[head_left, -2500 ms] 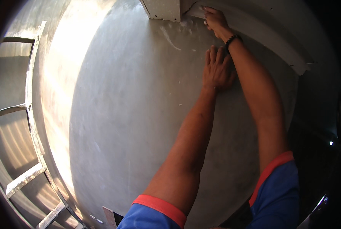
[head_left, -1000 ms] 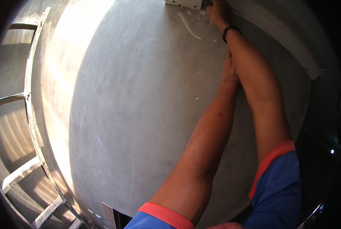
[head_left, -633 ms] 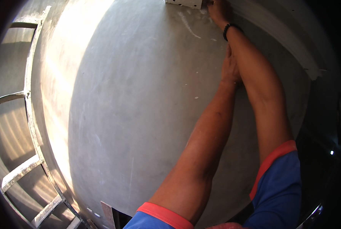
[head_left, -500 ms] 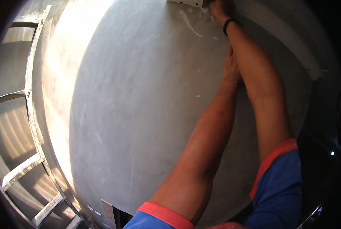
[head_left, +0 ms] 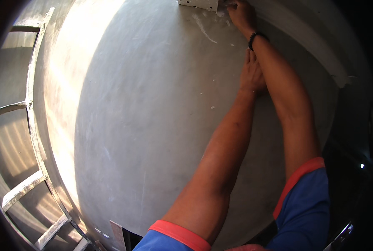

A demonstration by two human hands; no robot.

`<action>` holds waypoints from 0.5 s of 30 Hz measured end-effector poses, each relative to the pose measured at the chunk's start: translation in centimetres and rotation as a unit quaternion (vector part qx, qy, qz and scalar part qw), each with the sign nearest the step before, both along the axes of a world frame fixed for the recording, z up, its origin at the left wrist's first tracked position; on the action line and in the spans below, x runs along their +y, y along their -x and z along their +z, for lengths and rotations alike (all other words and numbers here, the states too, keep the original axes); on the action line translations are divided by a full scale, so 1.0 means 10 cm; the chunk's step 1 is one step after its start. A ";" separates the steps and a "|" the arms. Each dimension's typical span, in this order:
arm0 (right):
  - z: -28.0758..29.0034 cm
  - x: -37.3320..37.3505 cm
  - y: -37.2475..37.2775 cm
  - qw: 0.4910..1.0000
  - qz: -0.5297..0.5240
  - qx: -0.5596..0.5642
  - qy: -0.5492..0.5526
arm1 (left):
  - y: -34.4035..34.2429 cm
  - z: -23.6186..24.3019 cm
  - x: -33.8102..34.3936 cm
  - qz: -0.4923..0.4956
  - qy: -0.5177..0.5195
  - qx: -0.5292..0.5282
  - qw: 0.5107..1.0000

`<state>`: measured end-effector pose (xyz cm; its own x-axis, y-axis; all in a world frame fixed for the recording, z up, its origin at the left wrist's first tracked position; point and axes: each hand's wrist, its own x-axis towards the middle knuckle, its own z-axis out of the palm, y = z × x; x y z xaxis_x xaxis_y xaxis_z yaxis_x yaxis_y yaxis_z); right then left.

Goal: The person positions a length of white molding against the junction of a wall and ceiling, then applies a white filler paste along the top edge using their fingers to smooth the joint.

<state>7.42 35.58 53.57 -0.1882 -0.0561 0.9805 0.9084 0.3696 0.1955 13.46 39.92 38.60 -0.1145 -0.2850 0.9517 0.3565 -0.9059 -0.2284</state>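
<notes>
My right hand [head_left: 241, 17] reaches up to the top of the view, beside a white box with small holes [head_left: 198, 4] on the grey wall [head_left: 144, 108]. Its fingers are bent and pressed together near the box's lower right corner; whatever they may hold is too small to tell. A black bead bracelet [head_left: 252, 41] circles that wrist. Lower down, my left hand [head_left: 252, 75] lies against the wall with its fingers stretched upward, partly behind my right forearm. White smears [head_left: 204, 28] mark the wall just below the box.
At the left a pale, worn ladder [head_left: 31, 90] stands against the wall, next to a bright band of sunlight [head_left: 61, 83]. A pale ledge or beam [head_left: 316, 46] curves along the upper right. At the bottom, a narrow board [head_left: 118, 234] borders a dark gap.
The box and my right hand sit slightly lower in the view, and more of the right fingers shows. My left hand shows more of its fingers, still on the wall.
</notes>
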 end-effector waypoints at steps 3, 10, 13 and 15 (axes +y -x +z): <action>0.05 0.01 0.06 0.999 -0.031 -0.014 -0.030 | 0.00 0.03 0.00 0.007 -0.003 0.000 1.000; 0.04 0.07 0.13 0.996 -0.062 0.048 -0.042 | 0.11 -0.16 -0.18 -0.276 0.071 0.062 0.957; 0.08 0.04 0.18 0.996 -0.061 0.041 -0.043 | 0.14 -0.09 -0.13 -0.132 0.058 0.078 0.986; 0.06 -0.05 0.19 0.999 -0.028 0.034 -0.012 | 0.12 -0.04 -0.09 -0.011 0.035 0.069 0.997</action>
